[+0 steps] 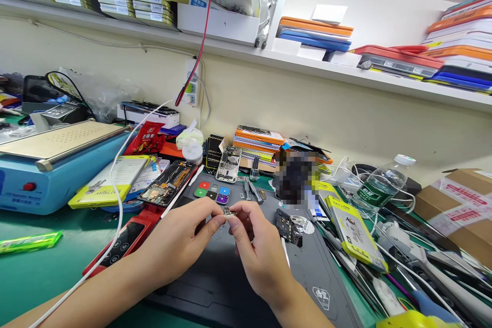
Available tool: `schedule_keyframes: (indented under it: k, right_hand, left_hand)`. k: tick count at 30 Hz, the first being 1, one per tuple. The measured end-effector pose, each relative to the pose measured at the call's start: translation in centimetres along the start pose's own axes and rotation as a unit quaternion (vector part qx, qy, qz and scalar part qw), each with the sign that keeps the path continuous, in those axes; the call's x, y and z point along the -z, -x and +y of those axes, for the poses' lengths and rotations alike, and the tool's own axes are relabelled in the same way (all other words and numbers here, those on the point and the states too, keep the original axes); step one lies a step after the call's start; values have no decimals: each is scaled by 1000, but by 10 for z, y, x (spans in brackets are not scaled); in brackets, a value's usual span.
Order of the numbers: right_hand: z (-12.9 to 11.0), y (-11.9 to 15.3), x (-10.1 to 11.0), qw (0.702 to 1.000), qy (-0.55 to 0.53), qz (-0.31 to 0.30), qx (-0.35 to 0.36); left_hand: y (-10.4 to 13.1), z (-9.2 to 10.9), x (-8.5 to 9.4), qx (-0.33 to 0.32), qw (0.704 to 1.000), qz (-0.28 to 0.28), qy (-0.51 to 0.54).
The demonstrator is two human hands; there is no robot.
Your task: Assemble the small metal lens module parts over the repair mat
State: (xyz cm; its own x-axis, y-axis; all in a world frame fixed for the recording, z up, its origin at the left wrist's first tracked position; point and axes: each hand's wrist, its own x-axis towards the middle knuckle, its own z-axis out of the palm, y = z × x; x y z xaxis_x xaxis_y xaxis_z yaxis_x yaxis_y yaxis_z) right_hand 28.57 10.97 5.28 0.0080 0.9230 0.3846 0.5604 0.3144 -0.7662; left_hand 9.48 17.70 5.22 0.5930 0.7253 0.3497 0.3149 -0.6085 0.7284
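A cluttered phone-repair bench, seen from above the worker's hands. Both hands meet over a dark work mat at the near centre. The left hand and right hand pinch a tiny metal part between thumb and fingertips, one hand at each end. They hold it raised off the mat, seemingly so it sits steady and close enough to inspect. Just right of the hands a small black component lies on the mat. Farther off, an opened phone leans near a row of coloured pads. At far left stands a blue machine. A white cable runs across the left forearm. A water bottle lies on its side at right.
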Motion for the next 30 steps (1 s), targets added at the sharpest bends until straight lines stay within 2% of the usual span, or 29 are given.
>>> schedule_keyframes:
  k: [30]
  right_hand:
    - [-1,0,1,1000,3,-1,-2]
  left_hand:
    - [-1,2,1,5,1000,-3,3]
